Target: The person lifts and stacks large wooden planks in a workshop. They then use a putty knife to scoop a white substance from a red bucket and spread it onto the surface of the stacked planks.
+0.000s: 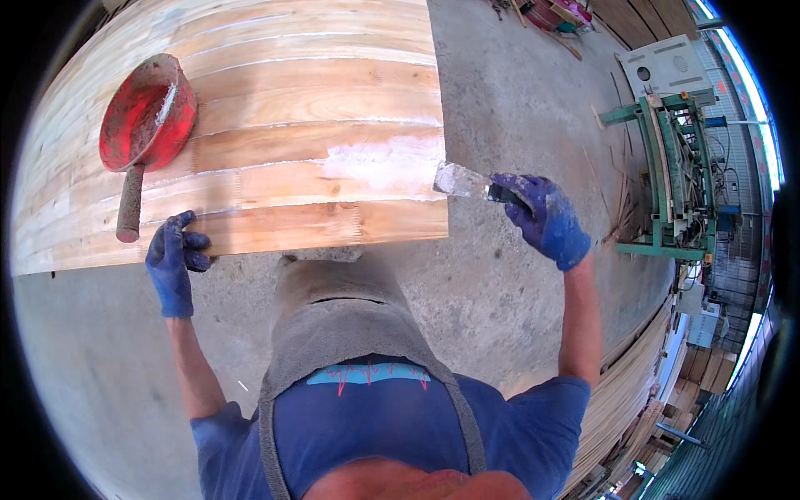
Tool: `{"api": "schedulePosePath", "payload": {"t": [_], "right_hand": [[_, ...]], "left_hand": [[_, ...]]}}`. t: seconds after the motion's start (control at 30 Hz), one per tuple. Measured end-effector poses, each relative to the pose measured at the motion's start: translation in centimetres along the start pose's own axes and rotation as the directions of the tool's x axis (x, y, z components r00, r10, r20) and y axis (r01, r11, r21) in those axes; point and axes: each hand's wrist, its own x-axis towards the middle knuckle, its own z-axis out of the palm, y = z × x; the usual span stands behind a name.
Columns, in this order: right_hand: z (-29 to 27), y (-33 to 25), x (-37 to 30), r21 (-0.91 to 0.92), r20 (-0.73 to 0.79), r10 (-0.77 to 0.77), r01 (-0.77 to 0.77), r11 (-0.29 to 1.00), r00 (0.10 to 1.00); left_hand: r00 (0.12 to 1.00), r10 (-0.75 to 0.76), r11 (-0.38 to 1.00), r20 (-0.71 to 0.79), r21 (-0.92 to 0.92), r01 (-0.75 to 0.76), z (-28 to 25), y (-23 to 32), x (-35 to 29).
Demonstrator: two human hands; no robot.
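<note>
A wide wooden panel (275, 179) of joined boards lies before me, with white filler along its seams. A pale smeared patch of filler (375, 167) covers the boards by the right edge. My right hand (547, 218), in a blue glove, is closed round the dark handle of a putty knife (461, 181). The filler-coated blade reaches the panel's right edge. At the near edge, my gloved left hand (175, 257) touches the wood, fingers apart and slightly bent, with nothing held. Beyond it rests a red pan (187, 125) with a stick handle and filler residue inside.
Grey concrete floor (492, 300) surrounds the panel on its right and near sides. A green metal machine frame (658, 179) stands to the right. Stacked long boards (621, 417) lie at the lower right. Colourful items (560, 15) sit on the floor at the far right.
</note>
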Motion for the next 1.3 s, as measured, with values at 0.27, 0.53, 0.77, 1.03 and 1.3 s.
{"api": "schedulePosePath", "payload": {"t": [0.27, 0.53, 0.77, 1.03, 1.3], "right_hand": [[1.5, 8.0, 5.6, -0.073, 0.104, -0.210, 0.219, 0.973, 0.972], [-1.3, 8.4, 2.1, 0.322, -0.066, 0.238, -0.205, 0.924, 0.969], [7.5, 3.8, -4.6, 0.810, 0.215, 0.510, -0.444, 0.384, 0.833], [10.7, 1.2, -8.3, 0.845, 0.111, 0.431, -0.313, 0.434, 0.895], [7.6, 1.1, -11.1, 0.910, 0.239, 0.497, -0.371, 0.186, 0.834]], "left_hand": [[0.996, -0.031, 0.999, -0.080, 0.018, 0.032, 1.3, 0.7, -0.3], [0.991, -0.041, 0.998, -0.126, 0.037, 0.046, 1.3, 0.5, 0.2], [0.995, 0.009, 0.996, -0.099, 0.092, 0.000, 1.2, 0.4, 0.1], [0.995, 0.030, 0.989, -0.099, 0.150, -0.015, 2.2, 0.7, -0.2], [0.996, 0.007, 0.991, -0.090, 0.134, 0.005, 2.4, 1.1, -0.6]]}}
